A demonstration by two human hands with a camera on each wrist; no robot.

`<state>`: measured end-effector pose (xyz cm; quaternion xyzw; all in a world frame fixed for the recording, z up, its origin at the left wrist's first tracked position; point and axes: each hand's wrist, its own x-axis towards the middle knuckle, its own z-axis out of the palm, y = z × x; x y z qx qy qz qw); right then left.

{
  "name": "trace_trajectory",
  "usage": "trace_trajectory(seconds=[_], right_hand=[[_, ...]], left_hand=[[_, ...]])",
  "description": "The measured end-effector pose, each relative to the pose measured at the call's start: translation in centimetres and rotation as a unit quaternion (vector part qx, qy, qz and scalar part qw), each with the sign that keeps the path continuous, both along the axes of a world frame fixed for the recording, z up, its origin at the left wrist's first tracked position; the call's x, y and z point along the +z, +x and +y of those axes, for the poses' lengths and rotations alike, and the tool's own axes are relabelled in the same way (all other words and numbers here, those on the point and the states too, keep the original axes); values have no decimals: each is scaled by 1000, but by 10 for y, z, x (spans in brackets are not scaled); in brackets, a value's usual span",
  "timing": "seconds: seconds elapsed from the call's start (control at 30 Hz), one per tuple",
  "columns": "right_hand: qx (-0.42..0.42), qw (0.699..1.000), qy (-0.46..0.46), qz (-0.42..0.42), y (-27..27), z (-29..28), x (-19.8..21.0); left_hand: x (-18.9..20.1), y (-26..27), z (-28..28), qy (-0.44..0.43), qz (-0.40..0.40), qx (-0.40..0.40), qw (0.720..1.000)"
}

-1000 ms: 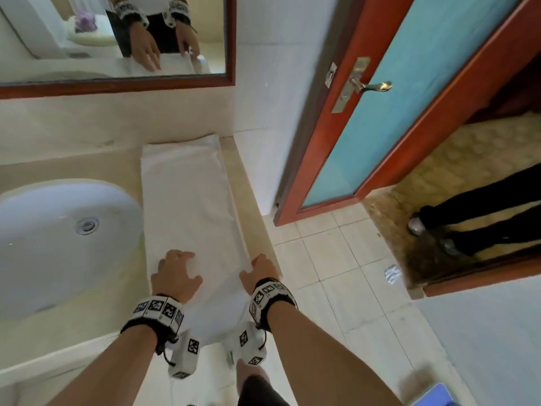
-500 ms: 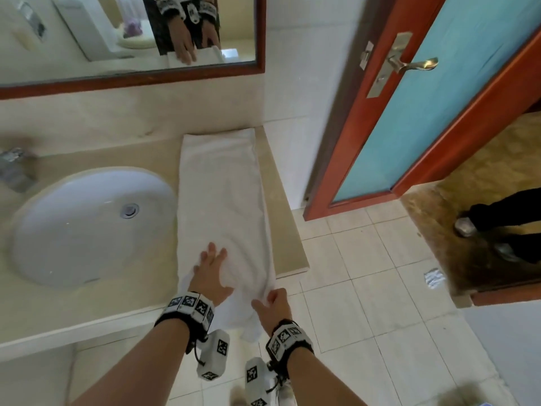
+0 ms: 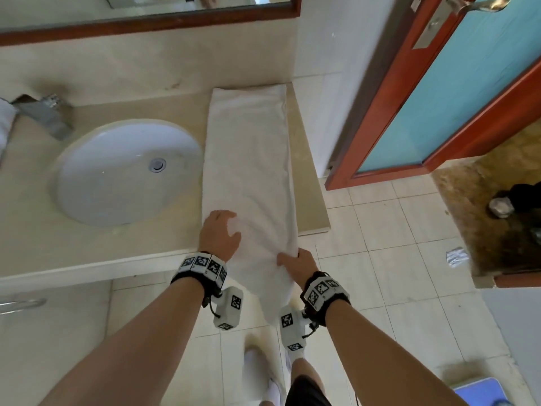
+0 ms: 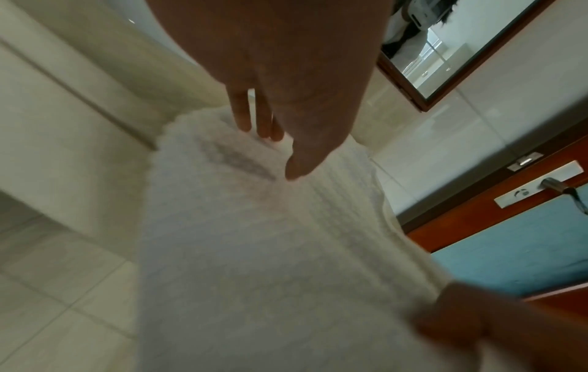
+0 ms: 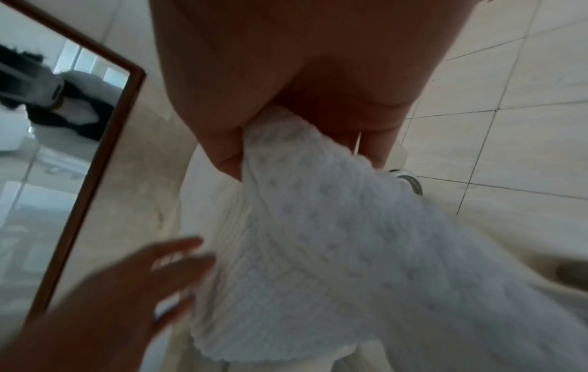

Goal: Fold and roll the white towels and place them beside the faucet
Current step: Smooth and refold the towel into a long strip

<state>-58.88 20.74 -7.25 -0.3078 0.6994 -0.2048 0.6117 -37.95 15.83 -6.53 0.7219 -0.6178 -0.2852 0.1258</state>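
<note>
The faucet (image 3: 44,115) sits far left, past the sink (image 3: 128,171), with a bit of white cloth just beside it. The towel (image 3: 248,159) lies in a long strip on the counter (image 3: 117,238), right of the sink. Its near end hangs over the edge. The left hand (image 3: 219,234) lies flat on the towel with straight fingers, as it did a moment ago. The right hand (image 3: 297,266) was flat on the towel before. Now it has slid off the edge and pinches the hanging end. I think rolling starts next.
</note>
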Motion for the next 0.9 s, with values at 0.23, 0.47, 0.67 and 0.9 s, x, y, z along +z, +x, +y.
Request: trace_trajectory(seconds=[0.23,0.47,0.67,0.9], right_hand=[[-87,991,65,-79,4,0,18],[-154,965,51,-207,6,28,27],[-214,936,15,-279,-4,47,38],[62,993,-47,-90,7,54,15]], left_hand=[[16,-19,128,77,131,-80,985],[0,-43,130,90,168,-62,980],[10,-53,124,71,118,-89,986],[29,-42,115,21,110,-122,986]])
